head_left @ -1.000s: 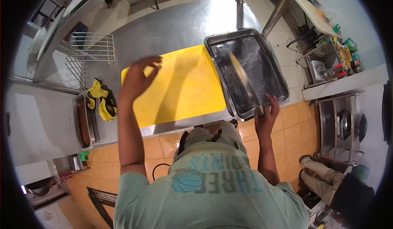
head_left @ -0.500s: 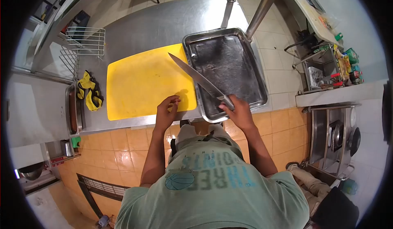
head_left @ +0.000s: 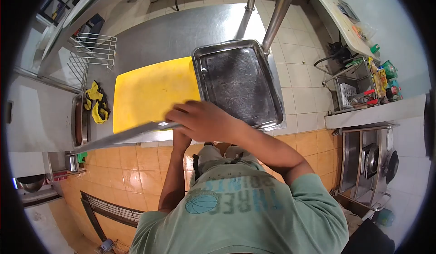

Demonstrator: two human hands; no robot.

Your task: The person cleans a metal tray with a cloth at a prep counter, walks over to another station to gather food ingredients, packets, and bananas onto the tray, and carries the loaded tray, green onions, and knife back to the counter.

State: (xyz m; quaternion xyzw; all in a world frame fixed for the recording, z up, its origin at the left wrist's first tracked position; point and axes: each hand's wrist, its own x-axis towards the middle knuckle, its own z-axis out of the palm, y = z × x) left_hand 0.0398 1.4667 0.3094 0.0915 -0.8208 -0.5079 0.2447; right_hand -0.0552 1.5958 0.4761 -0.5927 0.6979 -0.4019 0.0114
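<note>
Steel knife in right hand, yellow board beyond

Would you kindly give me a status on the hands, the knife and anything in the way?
Right hand grips knife, blade angled leftward. Left hand mostly hidden behind right, grip unclear. Possible obstacles: yellow board, dark tray close by.

The right hand grips the knife, its blurred blade stretching left from the fingers. The left hand is mostly hidden behind those fingers. Just beyond them lies the board; beyond and right, the tray; well left, the rack.
</note>
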